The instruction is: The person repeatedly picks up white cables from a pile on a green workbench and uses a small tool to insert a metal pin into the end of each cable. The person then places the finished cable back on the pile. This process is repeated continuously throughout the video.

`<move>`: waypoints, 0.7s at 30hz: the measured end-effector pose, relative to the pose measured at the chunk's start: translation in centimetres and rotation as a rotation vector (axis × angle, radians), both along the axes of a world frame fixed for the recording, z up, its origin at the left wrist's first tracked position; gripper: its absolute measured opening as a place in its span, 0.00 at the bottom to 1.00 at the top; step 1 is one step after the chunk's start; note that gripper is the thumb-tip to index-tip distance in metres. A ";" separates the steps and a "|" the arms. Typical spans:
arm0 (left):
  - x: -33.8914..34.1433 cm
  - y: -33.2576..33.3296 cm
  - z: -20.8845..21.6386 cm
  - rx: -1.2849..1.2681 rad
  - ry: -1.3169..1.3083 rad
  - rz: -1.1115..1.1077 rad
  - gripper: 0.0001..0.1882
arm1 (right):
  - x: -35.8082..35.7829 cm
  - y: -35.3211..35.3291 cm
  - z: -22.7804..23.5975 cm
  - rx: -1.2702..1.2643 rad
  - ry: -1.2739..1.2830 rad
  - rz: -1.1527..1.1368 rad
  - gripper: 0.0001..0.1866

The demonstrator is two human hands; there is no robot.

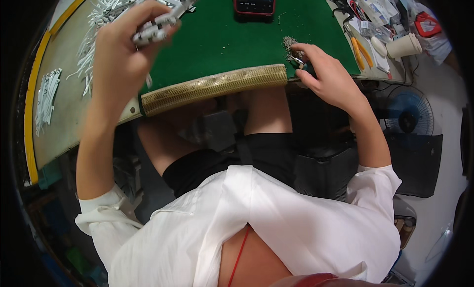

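My left hand [116, 52] is raised over the left part of the green mat [217, 45], closed around a small bunch of white plastic strips [165, 26] with dark marks. Motion blurs it slightly. At the mat's right front edge, my right hand [330, 78] curls its thumb and fingers about a small shiny metal piece [298, 62], whose kind is hard to make out. Just beyond those fingertips lies a little heap of tiny grey metal bits [290, 42]. A large tangle of white strips [106, 15] spreads behind my left hand.
More white strips [48, 97] lie at the table's left, inside a yellow edge [30, 109]. A phone [254, 4] stands at the back. Orange-handled pliers [363, 52], a white cup [405, 46] and plastic bags are at the right. A gold mesh roll [212, 87] lines the front edge.
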State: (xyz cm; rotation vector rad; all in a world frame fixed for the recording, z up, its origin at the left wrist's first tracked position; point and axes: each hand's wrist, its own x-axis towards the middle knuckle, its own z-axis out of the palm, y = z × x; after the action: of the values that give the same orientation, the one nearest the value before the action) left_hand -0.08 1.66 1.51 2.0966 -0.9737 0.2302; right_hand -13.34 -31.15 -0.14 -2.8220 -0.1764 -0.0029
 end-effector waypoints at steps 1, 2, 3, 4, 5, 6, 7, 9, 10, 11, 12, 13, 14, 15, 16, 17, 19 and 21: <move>-1.1 -0.2 -0.2 -0.050 0.073 -0.051 0.12 | 0.0 0.0 0.0 0.030 0.001 -0.031 0.23; -2.3 -0.3 -0.4 -0.083 0.177 -0.076 0.14 | -0.4 -0.1 -0.3 0.054 -0.021 -0.040 0.20; -3.5 -0.5 -0.5 -0.108 0.282 -0.097 0.15 | -0.3 -0.2 -0.3 0.040 -0.006 -0.023 0.19; -4.5 -1.0 -0.9 -0.213 0.447 -0.147 0.17 | -0.2 -0.3 -0.3 0.026 0.010 -0.008 0.18; -5.0 -1.2 -1.7 -0.261 0.530 -0.199 0.18 | -0.1 -0.3 -0.2 0.011 0.022 0.010 0.17; -5.1 -1.4 -2.5 -0.264 0.548 -0.208 0.18 | 0.0 -0.2 -0.1 0.013 0.026 0.018 0.16; -5.1 -1.7 -3.1 -0.267 0.566 -0.218 0.18 | 0.2 0.1 0.1 0.014 0.029 0.025 0.15; -5.3 -2.3 -3.7 -0.280 0.616 -0.179 0.13 | 0.4 0.3 0.1 0.005 0.033 0.034 0.14; -5.4 -2.6 -4.0 -0.306 0.630 -0.166 0.12 | 0.5 0.3 0.0 -0.002 0.032 0.038 0.14; -5.4 -2.9 -4.1 -0.333 0.643 -0.153 0.10 | 0.6 0.3 0.0 -0.010 0.030 0.044 0.14; -5.4 -3.0 -4.1 -0.332 0.640 -0.148 0.10 | 0.6 0.3 -0.1 -0.006 0.027 0.039 0.14; -5.5 -3.1 -4.2 -0.336 0.640 -0.152 0.10 | 0.6 0.3 -0.2 -0.001 0.024 0.035 0.14; -5.5 -3.2 -4.3 -0.341 0.638 -0.156 0.10 | 0.7 0.4 -0.1 0.003 0.019 0.032 0.14; -5.5 -3.2 -4.3 -0.345 0.637 -0.160 0.10 | 0.7 0.4 -0.1 0.001 0.022 0.022 0.14; -5.4 -3.1 -4.1 -0.314 0.662 -0.156 0.10 | 0.7 0.5 -0.1 0.000 0.025 0.012 0.14; -5.4 -2.9 -3.9 -0.281 0.688 -0.154 0.10 | 0.7 0.6 0.0 -0.001 0.029 0.001 0.14; -5.4 -2.8 -3.8 -0.246 0.712 -0.149 0.11 | 0.7 0.6 0.0 0.003 0.034 -0.007 0.14; -5.4 -2.7 -4.0 -0.244 0.709 -0.145 0.11 | 0.8 0.6 -0.1 0.001 0.032 -0.011 0.14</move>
State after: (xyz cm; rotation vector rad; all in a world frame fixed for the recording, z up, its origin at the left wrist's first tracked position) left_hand -5.43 -1.09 -2.46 1.6761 -0.6171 -0.4266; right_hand -12.57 -30.55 -0.29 -2.8206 -0.1541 0.0391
